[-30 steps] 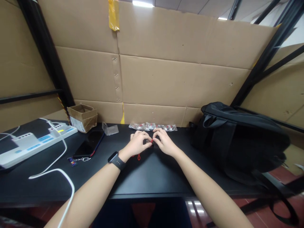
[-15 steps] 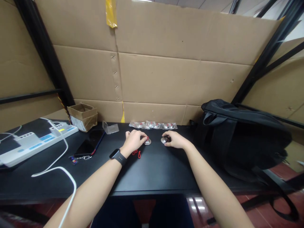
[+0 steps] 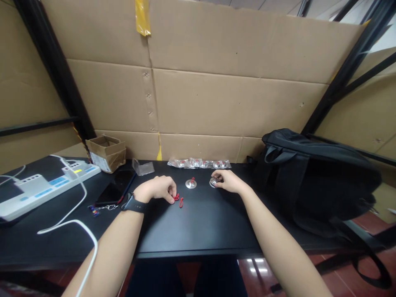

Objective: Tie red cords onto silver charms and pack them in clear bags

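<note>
My left hand (image 3: pixel 161 189), with a dark watch on its wrist, is closed, its fingertips pinched at a small red cord loop (image 3: pixel 176 197) on the black table. Another red cord loop (image 3: pixel 181 202) lies just right of it. A small silver finger cymbal (image 3: pixel 191 184) rests dome up between my hands, a red loop standing from its centre. My right hand (image 3: pixel 227 180) grips the edge of other silver finger cymbals (image 3: pixel 213 182), which look stacked; its fingers partly cover them, so their number is unclear.
Several cymbals in clear plastic bags (image 3: pixel 199 163) line the cardboard wall (image 3: pixel 204 103). Toward the left are a clear plastic case (image 3: pixel 143 167), phone (image 3: pixel 116 189), cardboard box (image 3: pixel 107 152), power strip (image 3: pixel 49 186) and white cable (image 3: pixel 83 225). A black backpack (image 3: pixel 315 177) fills the right side.
My left hand has left the middle cymbal and its red loop, moving left and toward me to the red cords. My right hand stays at its cymbals, with its fingers slightly shifted.
</note>
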### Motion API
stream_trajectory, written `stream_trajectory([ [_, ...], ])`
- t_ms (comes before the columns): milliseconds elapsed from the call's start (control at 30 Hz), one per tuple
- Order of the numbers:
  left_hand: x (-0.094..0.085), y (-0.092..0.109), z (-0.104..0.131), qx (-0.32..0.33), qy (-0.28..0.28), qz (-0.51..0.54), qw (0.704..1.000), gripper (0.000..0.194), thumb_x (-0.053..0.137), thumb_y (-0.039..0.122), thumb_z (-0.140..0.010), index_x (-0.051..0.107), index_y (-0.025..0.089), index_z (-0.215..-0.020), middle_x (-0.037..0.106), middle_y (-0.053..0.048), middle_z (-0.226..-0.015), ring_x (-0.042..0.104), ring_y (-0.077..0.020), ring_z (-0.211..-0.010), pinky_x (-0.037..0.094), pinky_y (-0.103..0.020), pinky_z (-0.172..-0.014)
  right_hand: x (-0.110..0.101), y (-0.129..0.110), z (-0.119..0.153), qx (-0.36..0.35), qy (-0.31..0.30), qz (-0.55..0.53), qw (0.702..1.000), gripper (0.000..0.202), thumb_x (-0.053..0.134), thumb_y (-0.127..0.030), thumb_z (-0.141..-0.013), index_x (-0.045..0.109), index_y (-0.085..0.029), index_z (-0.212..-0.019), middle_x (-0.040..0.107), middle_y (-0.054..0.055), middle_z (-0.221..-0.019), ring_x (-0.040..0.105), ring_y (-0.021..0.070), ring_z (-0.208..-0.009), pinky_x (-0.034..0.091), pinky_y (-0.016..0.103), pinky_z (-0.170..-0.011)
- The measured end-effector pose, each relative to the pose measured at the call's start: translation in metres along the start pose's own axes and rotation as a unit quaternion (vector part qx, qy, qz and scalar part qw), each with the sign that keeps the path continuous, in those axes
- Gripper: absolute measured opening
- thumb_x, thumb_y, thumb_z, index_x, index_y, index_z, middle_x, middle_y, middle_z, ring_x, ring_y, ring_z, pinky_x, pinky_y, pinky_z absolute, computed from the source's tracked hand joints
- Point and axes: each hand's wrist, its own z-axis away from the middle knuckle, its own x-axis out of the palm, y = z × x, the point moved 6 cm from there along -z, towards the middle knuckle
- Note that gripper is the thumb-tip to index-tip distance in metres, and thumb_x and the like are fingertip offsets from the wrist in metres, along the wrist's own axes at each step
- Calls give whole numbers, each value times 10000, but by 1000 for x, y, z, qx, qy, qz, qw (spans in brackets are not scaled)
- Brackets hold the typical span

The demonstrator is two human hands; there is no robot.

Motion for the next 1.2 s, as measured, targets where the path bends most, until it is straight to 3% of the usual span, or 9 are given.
stream_trajectory([
  [233, -14, 12, 7, 60, 61, -8, 996, 54, 777, 275, -692, 757, 256, -739, 747, 31, -732, 662, -155, -680, 396, -231, -641, -9, -5, 0, 3, 60, -32, 998, 411, 803, -221, -628, 704, -210, -1026, 732, 37, -959, 660, 149, -715, 532, 268, -694],
  [433, -21, 35, 3, 164, 157, 130, 965, 173, 762, 371, -773, 722, 202, -768, 773, -25, -855, 701, -187, -809, 480, -260, -750, -10, -40, 0, -38, 120, -200, 972, 411, 753, -197, -651, 667, -205, -1053, 722, 56, -1033, 695, 177, -846, 564, 294, -759],
  [567, -15, 40, -11, 149, 230, 217, 937, 241, 803, 415, -735, 731, 186, -736, 779, -51, -823, 720, -213, -799, 520, -299, -785, -2, -64, 1, -70, 121, -250, 958, 421, 759, -198, -665, 660, -219, -1074, 713, 60, -1079, 701, 189, -901, 570, 330, -816],
  [667, -9, 40, -20, 129, 261, 258, 921, 252, 815, 404, -719, 764, 188, -839, 787, -54, -822, 737, -230, -820, 546, -315, -799, 4, -78, 2, -102, 117, -296, 942, 438, 761, -212, -695, 643, -227, -1116, 704, 67, -1118, 701, 204, -976, 570, 343, -855],
  [767, -5, 42, -24, 125, 273, 280, 912, 332, 803, 404, -731, 782, 199, -991, 801, -55, -888, 745, -243, -880, 556, -334, -856, 7, -87, 5, -122, 119, -299, 939, 449, 764, -214, -706, 636, -229, -1136, 704, 68, -1140, 701, 214, -1013, 561, 352, -880],
  [1200, -4, 49, -21, 118, 295, 280, 906, 255, 755, 387, -770, 819, 173, -894, 803, -53, -887, 733, -252, -860, 539, -332, -838, 5, -99, 8, -131, 130, -270, 945, 433, 753, -206, -710, 646, -241, -1128, 729, 54, -1106, 713, 225, -1022, 552, 333, -837],
])
